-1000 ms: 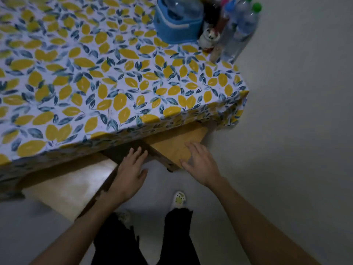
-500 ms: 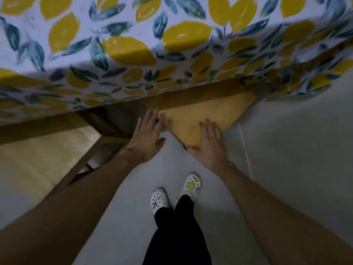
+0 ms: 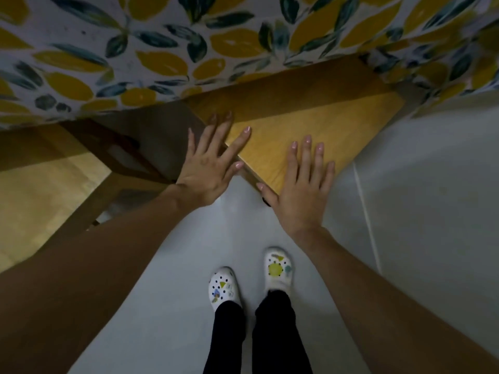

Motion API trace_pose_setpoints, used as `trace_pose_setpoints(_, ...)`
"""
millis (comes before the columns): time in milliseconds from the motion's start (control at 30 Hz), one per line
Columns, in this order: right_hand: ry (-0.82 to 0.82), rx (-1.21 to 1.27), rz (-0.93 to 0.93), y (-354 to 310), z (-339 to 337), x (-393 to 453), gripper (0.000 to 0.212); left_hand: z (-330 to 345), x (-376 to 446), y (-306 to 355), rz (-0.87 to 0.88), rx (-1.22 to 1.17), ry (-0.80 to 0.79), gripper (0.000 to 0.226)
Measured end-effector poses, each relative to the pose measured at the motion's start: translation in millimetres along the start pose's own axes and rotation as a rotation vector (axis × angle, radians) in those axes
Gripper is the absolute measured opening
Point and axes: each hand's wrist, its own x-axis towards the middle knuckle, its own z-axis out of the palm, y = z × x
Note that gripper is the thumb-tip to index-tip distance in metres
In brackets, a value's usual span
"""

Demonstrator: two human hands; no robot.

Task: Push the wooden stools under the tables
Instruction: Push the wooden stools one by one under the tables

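**Stool going under, one corner left out**

Both hands have slid forward with the stool since a moment ago, and the tablecloth now fills the whole top of the view because the person has bent lower.

The wooden stool [image 3: 310, 130] sits part way under the table. Its far side is already in the dark under the hanging lemon tablecloth [image 3: 162, 49]. The near corner sticks out toward the person's shoes [image 3: 224, 288].

The right hand [image 3: 299, 193] lies flat on the seat near that corner. Its fingers [image 3: 306, 155] are spread open and point away from the person, toward the table. It holds nothing; it only presses down and pushes.

The left hand [image 3: 209, 174] is open and flat too. Its fingertips reach over the left edge of the seat, while the palm hangs off the side. It grips nothing.

The stool lies straight ahead of both sets of fingers. Its long side looks to run from near left to far right, so it sits crooked to the table edge. The right hand has more of the seat under it, so it looks best placed to push.

A second wooden stool [image 3: 46, 190] waits on the left, mostly out on the grey floor [image 3: 432, 211].
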Motion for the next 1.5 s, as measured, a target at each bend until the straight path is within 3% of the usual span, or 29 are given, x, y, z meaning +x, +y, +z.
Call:
trace_pose_setpoints(367, -0.067, -0.059, -0.149, 35.4, -7.2, -20.1, 0.093, 7.4, -34.5, 39.8, -0.113, -0.019, -0.002, 0.06)
trace_pose_setpoints(600, -0.172, -0.153, -0.496, 135.8, -19.9, -34.2, 0.101, 37.3, -86.8, 144.6, -0.304, -0.064, 0.028, 0.061)
trace_pose_setpoints(733, -0.263, -0.256, -0.696, 202.8, -39.7, -23.9, 0.102, 36.9, -104.4, 198.1, -0.246, -0.082, -0.039, 0.054)
trace_pose_setpoints(800, -0.282, -0.216, -0.69, 212.5, -47.9, -26.0, 0.103, 35.4, -100.4, 198.8, -0.213, -0.057, -0.039, 0.054)
trace_pose_setpoints(967, -0.235, -0.015, -0.437, 182.8, -39.9, -42.0, 0.105, 41.3, -78.6, 175.4, -0.311, 0.0, -0.048, 0.074)
trace_pose_setpoints(1067, -0.241, -0.019, -0.463, 187.7, -39.5, -30.7, 0.105, 44.2, -69.7, 172.4, -0.291, 0.031, -0.087, 0.077)
trace_pose_setpoints(1500, -0.222, -0.046, -0.539, 205.3, -44.1, 86.0, 0.107, 28.8, 28.9, 147.8, -0.309, 0.011, 0.029, 0.075)
